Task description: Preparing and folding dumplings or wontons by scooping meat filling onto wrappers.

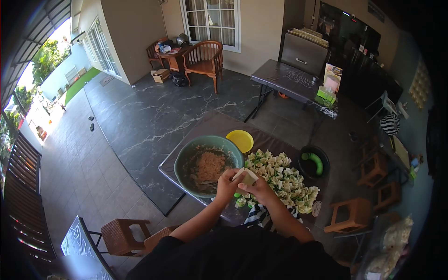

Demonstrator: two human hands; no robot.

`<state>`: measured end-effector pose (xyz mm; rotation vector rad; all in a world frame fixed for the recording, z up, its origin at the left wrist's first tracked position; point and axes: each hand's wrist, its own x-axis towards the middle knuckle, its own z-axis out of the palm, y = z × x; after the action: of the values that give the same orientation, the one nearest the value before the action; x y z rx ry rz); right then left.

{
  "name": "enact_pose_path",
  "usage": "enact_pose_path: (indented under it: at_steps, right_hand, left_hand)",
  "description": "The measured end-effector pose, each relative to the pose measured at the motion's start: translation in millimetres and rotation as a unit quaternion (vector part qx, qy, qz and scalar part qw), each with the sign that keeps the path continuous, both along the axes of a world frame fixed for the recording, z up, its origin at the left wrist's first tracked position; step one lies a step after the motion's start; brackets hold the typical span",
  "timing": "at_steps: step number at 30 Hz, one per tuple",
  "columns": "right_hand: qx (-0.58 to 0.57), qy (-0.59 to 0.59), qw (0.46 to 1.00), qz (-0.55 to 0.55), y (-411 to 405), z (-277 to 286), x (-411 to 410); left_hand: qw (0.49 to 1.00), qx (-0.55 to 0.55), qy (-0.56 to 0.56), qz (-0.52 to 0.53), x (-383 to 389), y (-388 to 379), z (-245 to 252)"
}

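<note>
My left hand [226,185] and my right hand [260,189] meet over the table's near side, holding a pale, thin dumpling wrapper [247,177] between their fingers. Any filling inside it cannot be made out. Just left of the hands stands a large green basin [179,168] with a pinkish minced filling [210,166] in it. A metal utensil, partly covered, seems to lie in the filling. To the right spreads a heap of folded, pale dumplings [285,178] with ruffled tops and bits of green between them. Under my right forearm is a black-and-white striped cloth [257,215].
A yellow plate [240,140] lies behind the basin. A black tub [303,171] holding a curved green object [316,161] stands right of the dumplings. Brown plastic stools [124,238] flank the table [217,122]. Farther back are another covered table [280,75] and a wooden armchair [204,61].
</note>
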<state>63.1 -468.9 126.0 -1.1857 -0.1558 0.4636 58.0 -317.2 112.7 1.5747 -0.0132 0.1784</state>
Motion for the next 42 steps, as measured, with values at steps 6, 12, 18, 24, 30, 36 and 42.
enact_pose_path:
  at_steps: [6, 12, 18, 24, 30, 36, 42]
  right_hand:
    - [0.057, 0.011, 0.997, -0.049, 45.3, -1.7, -18.9]
    - [-0.026, -0.048, 0.997, -0.054, 73.9, -5.2, -23.7]
    - [-0.139, -0.138, 0.969, -0.151, 79.1, 9.9, -31.5]
    - [-0.141, -0.061, 0.986, -0.061, 52.3, 0.3, -20.6]
    - [-0.118, 0.040, 0.991, -0.052, 49.9, 18.3, -17.5]
    - [-0.158, 0.016, 0.987, -0.018, 61.0, 11.8, -14.7]
    - [-0.185, -0.085, 0.978, -0.040, 76.2, -3.6, -19.5]
  left_hand:
    - [0.970, -0.181, 0.048, -0.154, -15.2, 64.6, 12.2]
    - [0.855, -0.369, 0.266, -0.249, -39.4, 91.4, 5.2]
    - [0.847, -0.412, 0.210, -0.263, -36.2, 93.5, -6.2]
    - [0.851, -0.385, 0.241, -0.263, -31.4, 99.2, -11.6]
    - [0.859, -0.372, 0.227, -0.269, -30.0, 106.2, 1.2]
    - [0.877, -0.335, 0.232, -0.255, -31.5, 109.7, -7.3]
    - [0.916, -0.285, 0.203, -0.197, -34.3, 117.7, -16.1]
